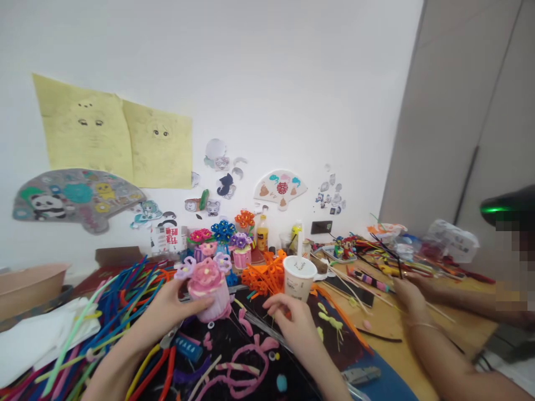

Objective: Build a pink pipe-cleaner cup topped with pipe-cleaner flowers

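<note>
Pink fuzzy cupcake (208, 294) upright in left-hand fingers (196, 306), right hand (290, 316) fingers curled, state unclear, beside white cup (299, 277).

— How many hands are on the table?

— Four. The left hand (169, 309) and the right hand (292, 323) are close by, and another person's two hands (407, 292) are off to the side.

— How many yellow papers (119, 133) are on the wall?

— Two. And two paper fans — a big panda fan (75, 197) and a small white fan (281, 188).

— Cups?

— One white cup (299, 277).

— And fuzzy flower pots?

— One big pink pot (208, 289) in front, four little pots (223, 240) behind (maybe more, hard to see).

— The fuzzy sticks (121, 301)?

— Too many to count!
</note>
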`<state>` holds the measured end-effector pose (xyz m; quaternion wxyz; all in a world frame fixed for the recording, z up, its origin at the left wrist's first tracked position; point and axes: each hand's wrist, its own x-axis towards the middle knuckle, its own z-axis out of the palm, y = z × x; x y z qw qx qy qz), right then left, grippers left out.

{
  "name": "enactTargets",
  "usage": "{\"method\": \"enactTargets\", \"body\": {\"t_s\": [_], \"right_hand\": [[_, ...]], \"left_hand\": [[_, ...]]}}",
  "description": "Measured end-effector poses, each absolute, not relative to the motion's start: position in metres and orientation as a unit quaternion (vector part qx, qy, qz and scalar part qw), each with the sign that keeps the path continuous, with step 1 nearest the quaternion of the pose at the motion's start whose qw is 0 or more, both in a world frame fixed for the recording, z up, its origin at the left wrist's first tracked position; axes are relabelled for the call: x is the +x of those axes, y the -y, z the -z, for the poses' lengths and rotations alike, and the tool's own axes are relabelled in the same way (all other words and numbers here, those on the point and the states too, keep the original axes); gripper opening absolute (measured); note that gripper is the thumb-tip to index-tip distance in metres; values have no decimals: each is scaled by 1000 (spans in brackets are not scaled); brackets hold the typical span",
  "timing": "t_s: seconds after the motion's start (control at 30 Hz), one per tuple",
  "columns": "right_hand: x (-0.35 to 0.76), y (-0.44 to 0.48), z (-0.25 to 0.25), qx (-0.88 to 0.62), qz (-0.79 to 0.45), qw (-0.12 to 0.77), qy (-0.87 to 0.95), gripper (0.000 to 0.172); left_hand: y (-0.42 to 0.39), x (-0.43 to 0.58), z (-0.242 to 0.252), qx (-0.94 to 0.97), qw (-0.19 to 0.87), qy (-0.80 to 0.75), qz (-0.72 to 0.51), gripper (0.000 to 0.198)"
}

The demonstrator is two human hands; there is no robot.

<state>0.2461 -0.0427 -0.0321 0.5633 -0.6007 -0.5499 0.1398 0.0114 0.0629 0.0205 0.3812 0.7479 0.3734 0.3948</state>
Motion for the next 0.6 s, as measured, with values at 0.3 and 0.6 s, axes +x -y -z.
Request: {"method": "enactTargets", "body": {"t_s": [0.3, 0.6], "right_hand": [[243, 40, 38, -671, -71, 418, 608, 29], [176, 2, 29, -723, -22, 168, 670, 17]], "left_hand": [[-62, -6, -31, 705, 349, -394, -476, 55], [-70, -8, -21, 724, 348, -372, -465, 55]]}}
